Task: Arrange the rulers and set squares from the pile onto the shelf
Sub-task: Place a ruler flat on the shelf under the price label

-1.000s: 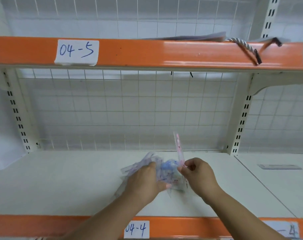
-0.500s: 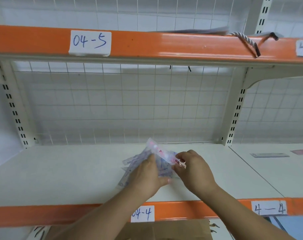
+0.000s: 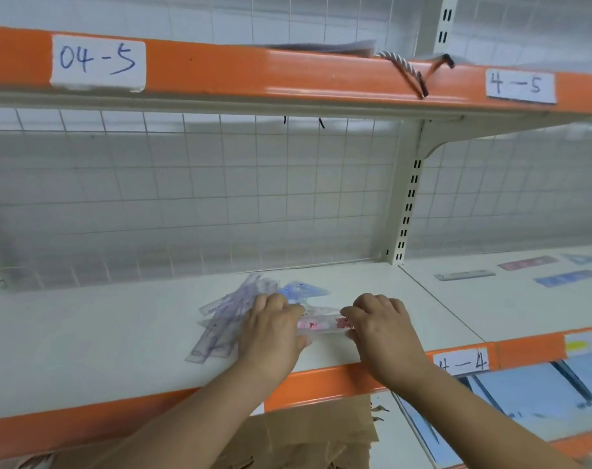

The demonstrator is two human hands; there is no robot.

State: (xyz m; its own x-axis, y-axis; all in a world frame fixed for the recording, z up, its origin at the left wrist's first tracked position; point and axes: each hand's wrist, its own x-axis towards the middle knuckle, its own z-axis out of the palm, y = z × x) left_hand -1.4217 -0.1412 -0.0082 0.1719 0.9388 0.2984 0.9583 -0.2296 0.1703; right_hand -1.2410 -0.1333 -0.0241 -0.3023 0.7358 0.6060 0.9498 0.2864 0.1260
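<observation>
A pile of clear plastic rulers and set squares (image 3: 227,316) lies on the white shelf (image 3: 85,333), with a blue set square (image 3: 301,288) at its back. My left hand (image 3: 274,330) lies over the pile's right side and holds the left end of a pink-printed ruler (image 3: 318,324). My right hand (image 3: 382,328) pinches that ruler's right end. The ruler lies level, close to the shelf surface. On the neighbouring shelf section to the right lie a grey ruler (image 3: 465,275), a pink ruler (image 3: 526,263), a blue ruler (image 3: 566,277) and a blue set square (image 3: 580,258).
An orange front rail (image 3: 321,380) edges the shelf, labelled 4-4 (image 3: 462,363). The upper shelf rail (image 3: 254,69) carries labels 04-5 and 4-5, and a rope (image 3: 406,69) hangs over it. Wire grid backs the shelf. Cardboard (image 3: 304,434) and blue sheets (image 3: 524,390) lie below.
The pink ruler has gone from upright in my right hand to lying level, now held at both ends. The view has shifted right and down, showing more of the right shelf section.
</observation>
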